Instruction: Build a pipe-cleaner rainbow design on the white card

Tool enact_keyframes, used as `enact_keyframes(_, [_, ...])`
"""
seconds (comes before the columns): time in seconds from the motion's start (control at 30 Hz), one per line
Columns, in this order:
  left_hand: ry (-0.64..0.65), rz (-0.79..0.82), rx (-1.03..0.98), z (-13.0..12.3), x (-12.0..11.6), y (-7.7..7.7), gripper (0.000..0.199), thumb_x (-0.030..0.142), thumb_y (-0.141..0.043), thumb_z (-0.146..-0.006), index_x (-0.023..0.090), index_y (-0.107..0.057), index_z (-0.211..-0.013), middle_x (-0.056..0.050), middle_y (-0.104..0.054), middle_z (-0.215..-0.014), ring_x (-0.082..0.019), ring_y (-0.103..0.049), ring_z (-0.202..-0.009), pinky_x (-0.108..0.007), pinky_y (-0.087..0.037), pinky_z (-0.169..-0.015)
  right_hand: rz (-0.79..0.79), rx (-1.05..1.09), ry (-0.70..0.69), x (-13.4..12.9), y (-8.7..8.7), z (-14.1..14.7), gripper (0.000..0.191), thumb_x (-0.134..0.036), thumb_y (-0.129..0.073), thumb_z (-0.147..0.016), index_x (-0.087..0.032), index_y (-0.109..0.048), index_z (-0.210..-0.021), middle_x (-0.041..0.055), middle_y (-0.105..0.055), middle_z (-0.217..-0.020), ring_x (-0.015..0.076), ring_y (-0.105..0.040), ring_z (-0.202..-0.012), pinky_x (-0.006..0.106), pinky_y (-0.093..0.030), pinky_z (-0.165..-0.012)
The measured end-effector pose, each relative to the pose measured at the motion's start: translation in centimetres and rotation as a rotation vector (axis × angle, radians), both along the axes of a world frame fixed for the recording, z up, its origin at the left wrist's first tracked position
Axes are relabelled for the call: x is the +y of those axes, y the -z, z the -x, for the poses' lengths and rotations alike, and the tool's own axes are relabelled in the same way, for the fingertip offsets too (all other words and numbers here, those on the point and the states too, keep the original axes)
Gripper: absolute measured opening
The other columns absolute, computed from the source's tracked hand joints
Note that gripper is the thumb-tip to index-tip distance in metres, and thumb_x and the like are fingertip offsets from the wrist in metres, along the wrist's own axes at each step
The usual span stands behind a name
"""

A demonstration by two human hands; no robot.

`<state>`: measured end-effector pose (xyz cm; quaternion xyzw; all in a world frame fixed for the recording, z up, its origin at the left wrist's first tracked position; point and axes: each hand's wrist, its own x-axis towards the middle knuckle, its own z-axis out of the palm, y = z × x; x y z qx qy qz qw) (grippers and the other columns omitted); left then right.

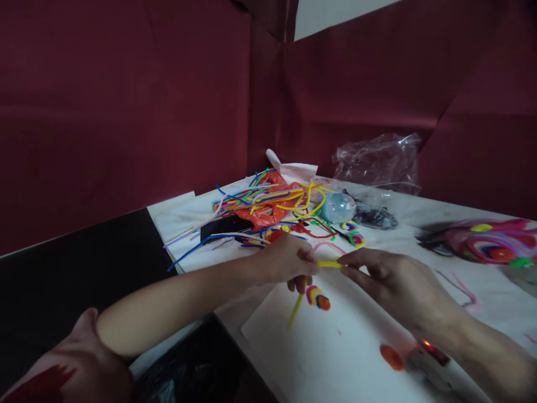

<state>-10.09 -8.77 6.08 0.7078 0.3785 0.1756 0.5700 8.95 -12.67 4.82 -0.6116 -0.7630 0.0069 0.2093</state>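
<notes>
A yellow pipe cleaner is stretched between my two hands above a white paper sheet. My left hand pinches it, and its loose end slants down past the fingers. My right hand grips the other end between thumb and fingers. Just under my left hand lies a small coil piece in pink, yellow, blue and orange. An orange disc rests lower on the right, beside a blurred device with a red light near my right wrist.
A heap of colourful pipe cleaners lies at the back, partly on an orange plastic wrapper. Beside it are a clear bluish ball and a clear plastic bag. A colourful coiled piece lies at far right. Dark red sheeting walls the back.
</notes>
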Motion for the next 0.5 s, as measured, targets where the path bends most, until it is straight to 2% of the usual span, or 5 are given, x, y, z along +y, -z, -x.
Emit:
enact_keyframes(0.07, [-0.106, 0.141, -0.037, -0.4, 0.1, 1.8, 0.009, 0.012, -0.05, -0.072, 0.012, -0.047, -0.063, 0.003, -0.052, -0.047, -0.008, -0.052, -0.038, -0.017, -0.039, -0.039, 0.114, -0.04, 0.027, 0.8, 1.4, -0.1, 0.019, -0.032, -0.048, -0.074, -0.026, -0.064, -0.082, -0.0008, -0.059, -0.064, 0.0176, -0.053, -0.053, 0.025, -0.036, -0.053])
enact_keyframes(0.13, [-0.186, 0.255, -0.064, -0.7, 0.2, 3.4, 0.008, 0.011, -0.05, -0.071, 0.011, -0.047, -0.064, 0.002, -0.053, -0.045, -0.009, -0.054, -0.039, -0.018, -0.042, -0.041, 0.184, -0.031, 0.013, 1.4, 2.7, 0.0, 0.019, -0.028, -0.045, -0.077, -0.024, -0.062, -0.085, -0.0011, -0.06, -0.068, 0.0181, -0.055, -0.061, 0.024, -0.037, -0.054])
enact_keyframes(0.23, [-0.25, 0.343, -0.076, -0.8, 0.4, 5.0, 0.006, 0.01, -0.05, -0.072, 0.011, -0.046, -0.067, 0.001, -0.055, -0.046, -0.011, -0.057, -0.043, -0.018, -0.044, -0.044, 0.226, -0.012, -0.003, 1.7, 4.2, 0.2, 0.018, -0.024, -0.042, -0.078, -0.022, -0.058, -0.086, -0.0017, -0.06, -0.074, 0.0168, -0.056, -0.066, 0.023, -0.038, -0.053])
enact_keyframes(0.33, [-0.277, 0.371, -0.073, -0.7, 0.8, 5.9, 0.005, 0.01, -0.047, -0.073, 0.012, -0.046, -0.069, 0.0, -0.056, -0.049, -0.01, -0.058, -0.045, -0.018, -0.044, -0.045, 0.234, -0.014, -0.005, 1.4, 4.7, 0.5, 0.018, -0.024, -0.04, -0.079, -0.023, -0.057, -0.084, -0.003, -0.059, -0.073, 0.0156, -0.055, -0.064, 0.022, -0.037, -0.053])
enact_keyframes(0.5, [-0.276, 0.369, -0.045, -0.6, 1.2, 6.3, 0.004, 0.014, -0.046, -0.074, 0.013, -0.046, -0.07, 0.002, -0.055, -0.049, -0.009, -0.054, -0.041, -0.018, -0.04, -0.039, 0.144, 0.009, -0.048, 1.4, 5.5, 0.1, 0.024, -0.025, -0.038, -0.077, -0.023, -0.06, -0.087, -0.0014, -0.059, -0.07, 0.0172, -0.055, -0.062, 0.024, -0.039, -0.054])
